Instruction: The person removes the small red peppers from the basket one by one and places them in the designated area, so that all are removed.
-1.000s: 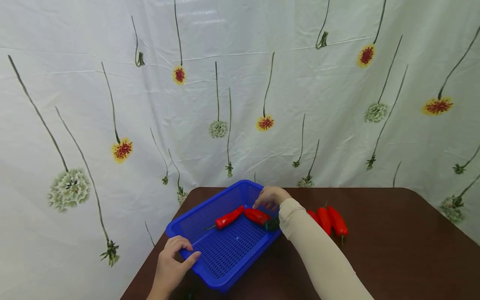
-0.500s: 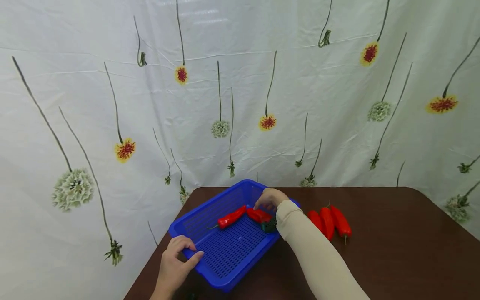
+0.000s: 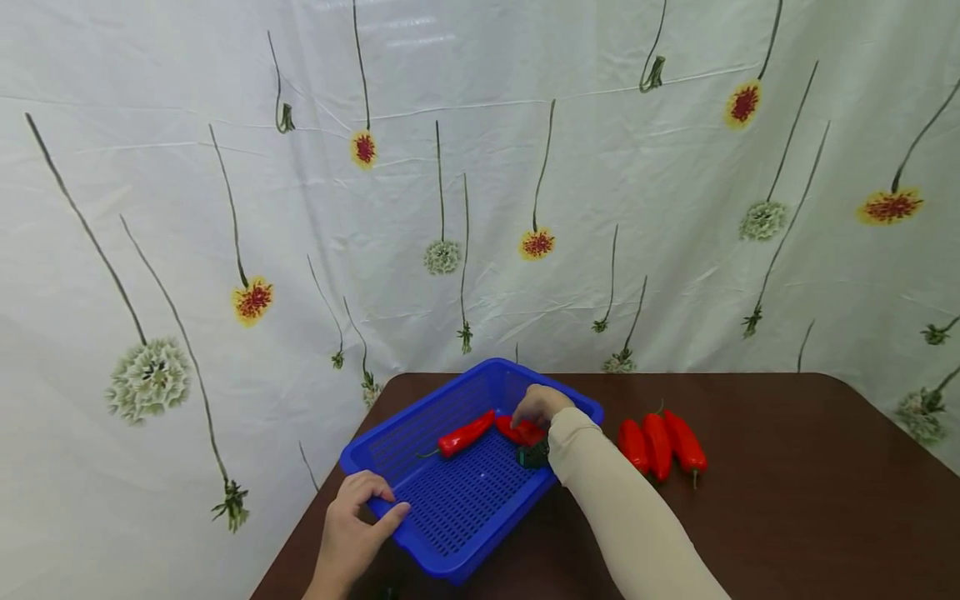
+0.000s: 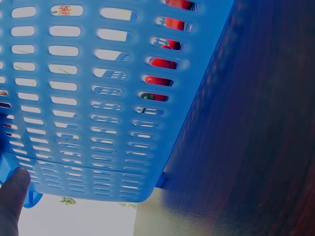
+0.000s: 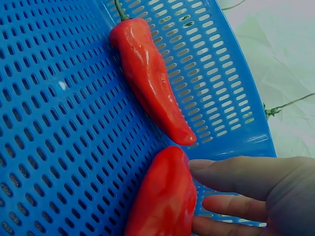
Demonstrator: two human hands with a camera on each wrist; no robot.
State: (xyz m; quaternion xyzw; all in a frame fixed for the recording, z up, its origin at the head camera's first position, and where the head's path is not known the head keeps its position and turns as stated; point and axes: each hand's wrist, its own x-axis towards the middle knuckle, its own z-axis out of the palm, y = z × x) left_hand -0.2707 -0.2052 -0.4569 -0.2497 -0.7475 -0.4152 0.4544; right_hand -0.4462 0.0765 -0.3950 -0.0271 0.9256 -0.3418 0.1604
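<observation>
A red pepper is touched by the right hand inside a blue perforated plastic basket held steady by the left hand.

In the head view, the near corner of the blue perforated plastic basket on the dark brown wooden table is gripped by the left hand, while the right hand rests on a red pepper beside a second red pepper; three more red peppers lie on the table just right of the basket. In the left wrist view, a fingertip is seen against the basket's rim. In the right wrist view, relaxed, straight fingers are laid against the nearer pepper, with nothing clasped.
</observation>
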